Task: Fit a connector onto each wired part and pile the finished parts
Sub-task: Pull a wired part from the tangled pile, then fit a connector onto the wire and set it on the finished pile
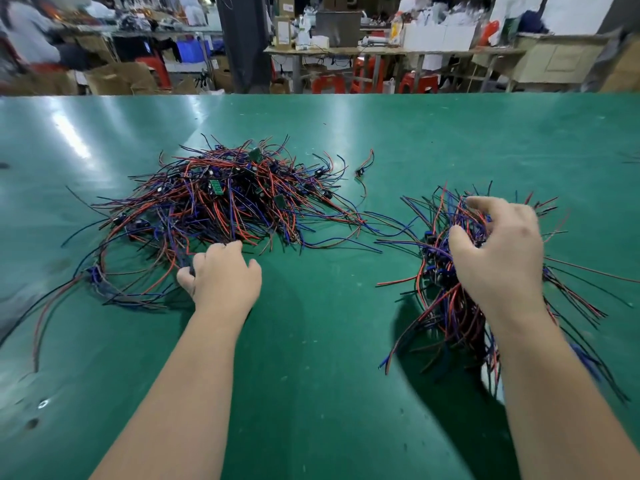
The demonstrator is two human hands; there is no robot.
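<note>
Red, blue and black wires occupy both hands. Left hand (221, 275) pinches strands at the near edge of the large pile (221, 195) just beyond it. Right hand (498, 251) clutches the smaller bundle (446, 306) beneath it. Recommendation: draw out one wired part slowly, avoiding snags. Connectors not discernible. Green tabletop (311, 341) lies between the hands.

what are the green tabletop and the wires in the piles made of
The tabletop: probably a rubber or vinyl mat, smooth and semi-glossy, since lamps reflect in soft streaks. The wires: thin bendy leads in red, blue and black insulation, plastic by its look; any metal core is not visible.
</note>
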